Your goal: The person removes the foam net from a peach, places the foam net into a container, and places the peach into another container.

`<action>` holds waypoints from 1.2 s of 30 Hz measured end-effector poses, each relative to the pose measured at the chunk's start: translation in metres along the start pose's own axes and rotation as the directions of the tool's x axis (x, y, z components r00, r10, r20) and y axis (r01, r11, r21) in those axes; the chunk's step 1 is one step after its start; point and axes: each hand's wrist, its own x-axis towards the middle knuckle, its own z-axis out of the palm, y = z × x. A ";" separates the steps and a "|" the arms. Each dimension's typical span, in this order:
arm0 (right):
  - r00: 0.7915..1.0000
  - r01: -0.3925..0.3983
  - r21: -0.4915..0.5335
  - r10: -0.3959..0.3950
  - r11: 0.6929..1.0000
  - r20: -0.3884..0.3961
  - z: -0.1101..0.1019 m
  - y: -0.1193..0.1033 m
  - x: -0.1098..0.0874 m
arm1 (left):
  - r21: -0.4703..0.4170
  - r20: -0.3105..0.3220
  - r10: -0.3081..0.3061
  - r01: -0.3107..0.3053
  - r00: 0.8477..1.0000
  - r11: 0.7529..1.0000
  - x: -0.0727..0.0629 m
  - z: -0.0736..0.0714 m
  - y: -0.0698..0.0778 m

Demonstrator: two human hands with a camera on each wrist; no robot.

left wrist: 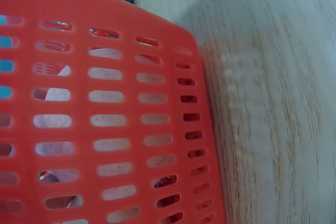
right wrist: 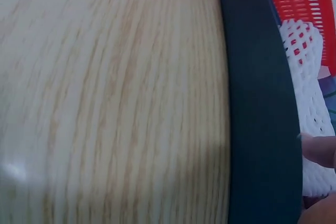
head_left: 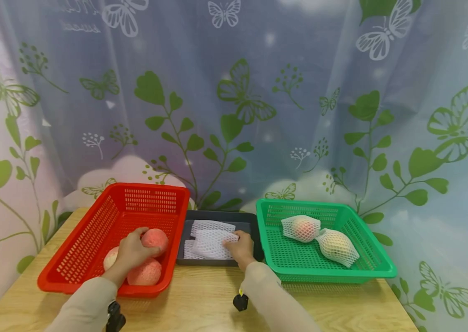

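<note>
My left hand [head_left: 132,251] is inside the red basket [head_left: 53,272], its fingers and thumb curled round a pinkish-red peach [head_left: 156,240]. Just below that hand lies another peach [head_left: 144,273], while a paler one [head_left: 111,258] is partly hidden behind the hand. Over the dark grey tray [head_left: 217,263], my right hand [head_left: 242,249] pinches the right end of a white foam net sleeve [head_left: 211,243]. More foam net sleeves lie flat beneath and behind it. In the right wrist view, a fingertip [right wrist: 319,149] presses on the white netting [right wrist: 311,98].
At the right stands a green basket [head_left: 300,275] with two fruits in white foam nets: a reddish one [head_left: 302,228] and a yellowish one [head_left: 337,247]. The tray sits between both baskets on a wooden table [head_left: 201,295]. A patterned curtain [head_left: 201,92] hangs behind.
</note>
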 end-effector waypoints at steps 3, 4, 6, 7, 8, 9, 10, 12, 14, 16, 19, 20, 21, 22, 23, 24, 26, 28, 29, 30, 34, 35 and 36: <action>1.000 0.023 -0.081 -0.023 0.996 -0.003 0.001 -0.001 -0.001 | 0.029 0.015 0.012 -0.012 1.000 0.999 0.001 0.003 -0.001; 1.000 0.028 -0.102 -0.028 0.994 -0.001 0.001 -0.002 -0.001 | 0.036 0.020 0.014 -0.015 1.000 0.999 0.002 0.003 -0.001; 1.000 0.031 -0.134 -0.031 0.990 0.002 0.002 -0.003 -0.003 | 0.048 0.027 0.021 -0.022 0.999 0.999 0.002 0.004 -0.002; 1.000 0.027 -0.135 -0.026 0.991 0.005 0.001 -0.004 -0.004 | 0.054 0.029 0.029 -0.030 0.999 0.998 0.003 0.005 -0.003; 1.000 0.022 -0.137 -0.021 0.990 0.006 0.001 -0.004 -0.004 | 0.057 0.033 0.034 -0.036 0.999 0.998 0.003 0.005 -0.003; 1.000 0.019 -0.139 -0.019 0.990 0.005 0.001 -0.005 -0.004 | 0.059 0.037 0.038 -0.040 0.999 0.997 0.003 0.006 -0.003; 1.000 0.017 -0.140 -0.016 0.990 0.005 0.001 -0.005 -0.005 | 0.061 0.042 0.040 -0.042 0.998 0.997 0.003 0.006 -0.003; 1.000 0.010 -0.142 -0.009 0.990 0.005 0.001 -0.005 -0.005 | 0.057 0.053 0.038 -0.041 0.998 0.998 0.004 0.006 -0.004; 1.000 0.004 -0.143 -0.004 0.990 0.006 0.001 -0.004 -0.004 | 0.052 0.069 0.025 -0.029 0.997 0.998 0.005 0.007 -0.004; 1.000 0.002 -0.142 -0.001 0.990 0.009 0.001 -0.003 -0.004 | 0.047 0.081 0.011 -0.014 0.997 0.999 0.005 0.006 -0.003; 1.000 -0.002 -0.130 0.004 0.992 0.012 0.001 -0.003 -0.004 | 0.040 0.092 -0.005 0.002 0.996 0.999 0.005 0.006 -0.002; 1.000 0.000 -0.127 0.001 0.992 0.011 0.001 -0.003 -0.004 | 0.037 0.095 -0.009 0.005 0.995 0.999 0.005 0.006 -0.001; 1.000 0.000 -0.123 0.001 0.992 0.010 0.001 -0.002 -0.003 | 0.034 0.098 -0.011 0.008 0.995 0.999 0.005 0.006 -0.001; 1.000 -0.001 -0.118 0.002 0.993 0.009 0.001 -0.002 -0.003 | 0.031 0.100 -0.012 0.009 0.995 0.999 0.005 0.006 -0.001; 1.000 0.001 -0.117 0.000 0.993 0.007 0.001 -0.002 -0.003 | 0.028 0.102 -0.012 0.009 0.995 1.000 0.006 0.005 -0.001; 1.000 0.002 -0.114 -0.002 0.993 0.005 0.001 -0.002 -0.003 | 0.027 0.103 -0.010 0.007 0.995 1.000 0.006 0.005 -0.001; 1.000 0.002 -0.111 -0.002 0.994 0.001 0.001 -0.002 -0.004 | 0.024 0.106 -0.007 0.004 0.994 1.000 0.005 0.005 -0.001; 1.000 0.003 -0.111 -0.003 0.994 0.000 0.001 -0.002 -0.004 | 0.019 0.108 -0.005 0.002 0.994 1.000 0.005 0.004 -0.001; 1.000 0.006 -0.113 -0.006 0.994 0.001 0.001 -0.002 -0.005 | 0.018 0.109 -0.004 0.002 0.994 1.000 0.005 0.004 -0.001; 1.000 0.006 -0.110 -0.006 0.994 0.002 0.001 -0.002 -0.005 | 0.015 0.109 -0.003 0.002 0.994 1.000 0.005 0.004 -0.001; 1.000 0.023 -0.106 -0.022 0.994 0.011 0.000 -0.003 -0.006 | 0.000 0.109 -0.009 0.009 0.994 1.000 0.003 0.004 -0.001; 0.999 0.031 -0.109 -0.030 0.994 0.012 0.000 -0.003 -0.006 | -0.003 0.108 -0.012 0.013 0.994 1.000 0.003 0.004 0.000; 0.999 0.040 -0.110 -0.039 0.993 0.015 0.000 -0.003 -0.006 | -0.008 0.109 -0.017 0.018 0.994 1.000 0.003 0.004 0.000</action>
